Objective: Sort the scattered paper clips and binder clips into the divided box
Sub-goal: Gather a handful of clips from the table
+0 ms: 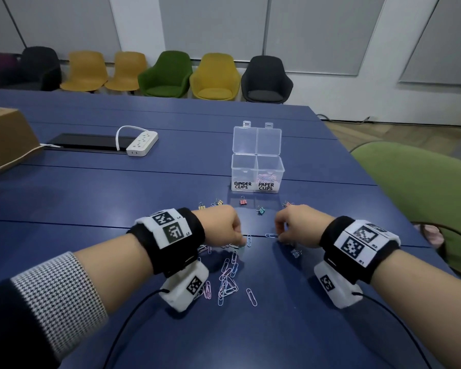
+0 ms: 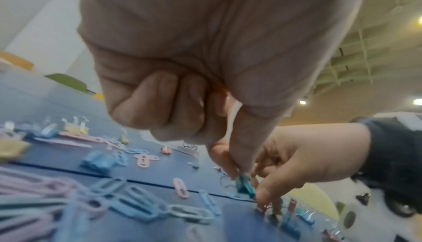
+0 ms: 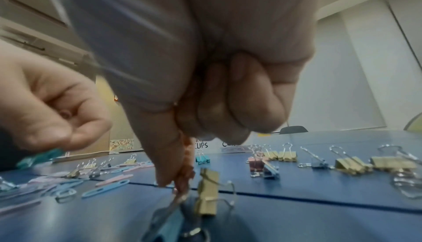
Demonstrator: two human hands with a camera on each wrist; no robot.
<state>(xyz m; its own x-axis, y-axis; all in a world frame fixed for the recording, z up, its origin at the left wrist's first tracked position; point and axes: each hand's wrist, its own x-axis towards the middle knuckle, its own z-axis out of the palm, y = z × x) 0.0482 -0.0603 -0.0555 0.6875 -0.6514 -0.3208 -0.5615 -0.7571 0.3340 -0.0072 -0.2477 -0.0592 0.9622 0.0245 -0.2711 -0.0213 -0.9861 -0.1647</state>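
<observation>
Now both hands low over table (image 1: 64, 198), fingers curled. Left hand (image 1: 224, 226) pinches teal binder clip (image 2: 245, 185) at fingertips, likely lifting it toward box (image 1: 257, 173). Right hand (image 1: 296, 225) pinches downward among binder clips; what it holds, cannot tell. Paper clips (image 1: 228, 278) scattered near wrists. Box beyond, lids open for dropping; paper-clip side partly filled.

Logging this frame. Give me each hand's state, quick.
Left hand: pinching a small teal metal binder clip.
Right hand: fingers curled, thumb and forefinger pinched at the table; what it holds cannot be told.
</observation>
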